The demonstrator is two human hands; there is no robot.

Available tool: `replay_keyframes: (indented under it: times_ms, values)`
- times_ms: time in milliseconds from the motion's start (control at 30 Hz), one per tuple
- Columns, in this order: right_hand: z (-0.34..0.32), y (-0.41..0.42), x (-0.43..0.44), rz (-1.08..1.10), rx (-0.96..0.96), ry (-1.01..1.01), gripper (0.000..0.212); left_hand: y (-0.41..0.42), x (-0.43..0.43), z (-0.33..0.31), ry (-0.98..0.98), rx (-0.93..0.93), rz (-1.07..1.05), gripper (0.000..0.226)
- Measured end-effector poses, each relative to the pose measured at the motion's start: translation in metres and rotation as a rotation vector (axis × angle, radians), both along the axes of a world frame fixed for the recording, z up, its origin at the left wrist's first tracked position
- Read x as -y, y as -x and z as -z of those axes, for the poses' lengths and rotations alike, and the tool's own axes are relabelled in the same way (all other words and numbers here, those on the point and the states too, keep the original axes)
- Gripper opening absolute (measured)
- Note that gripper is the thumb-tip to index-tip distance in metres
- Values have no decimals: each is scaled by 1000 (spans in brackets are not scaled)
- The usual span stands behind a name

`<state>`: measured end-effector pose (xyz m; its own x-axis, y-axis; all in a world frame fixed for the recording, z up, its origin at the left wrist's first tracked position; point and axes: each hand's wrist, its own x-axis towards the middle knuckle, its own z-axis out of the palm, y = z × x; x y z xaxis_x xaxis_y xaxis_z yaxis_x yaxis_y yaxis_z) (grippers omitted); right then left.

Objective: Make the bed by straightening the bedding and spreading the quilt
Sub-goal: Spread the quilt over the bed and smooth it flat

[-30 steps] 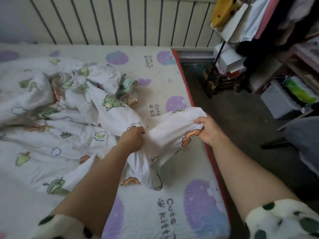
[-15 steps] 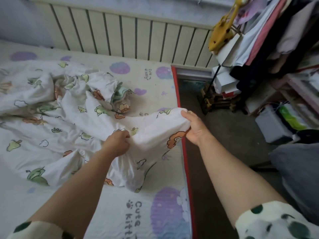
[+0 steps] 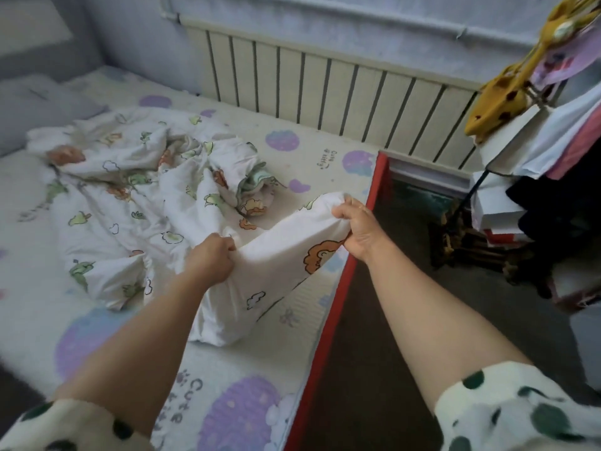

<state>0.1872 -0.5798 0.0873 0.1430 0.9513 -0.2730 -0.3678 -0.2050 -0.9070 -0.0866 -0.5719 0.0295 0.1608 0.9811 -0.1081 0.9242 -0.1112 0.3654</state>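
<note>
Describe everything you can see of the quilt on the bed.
The quilt is white, soft cotton-looking fabric printed with small green, orange and cloud cartoon figures. Most of it lies crumpled in a wrinkled heap on the purple-spotted mattress sheet. Its near edge is raised and taut between the left hand, which bunches it, and the right hand, which grips a corner near the bed's red edge.

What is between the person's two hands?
A stretch of the white cartoon-print quilt spans the gap. The left hand and the right hand each grip it. The head view shows this.
</note>
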Motion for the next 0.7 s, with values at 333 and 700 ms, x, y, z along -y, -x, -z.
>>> replay_keyframes:
  times_ms: [333,700]
  values:
    - [-4,-85,-25,-154,-64,-7,31,-82,19,-10,-2,-43,-188,22]
    - [13,-145,-77,-109,5,17,41,-140,-22,3,92,2,-222,16]
